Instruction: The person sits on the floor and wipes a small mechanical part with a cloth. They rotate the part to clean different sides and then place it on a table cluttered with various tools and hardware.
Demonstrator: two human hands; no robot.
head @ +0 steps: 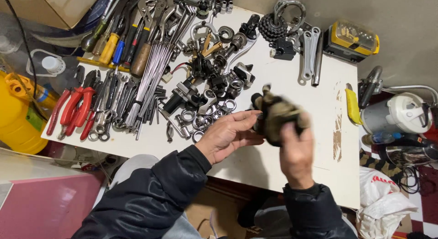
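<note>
My left hand and right hand over the near middle of the white table, fingers of both closed on a blurred dark rag, metal rings just left, red pliers far left

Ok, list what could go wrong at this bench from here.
1. The right hand rubs a dirty rag over a small dark part that the left hand steadies; the part could slip and drop among the loose rings and bearings.
2. The yellow utility knife lies near the table edge and could be knocked off.
3. The rag might snag nearby small parts and scatter them.
</note>
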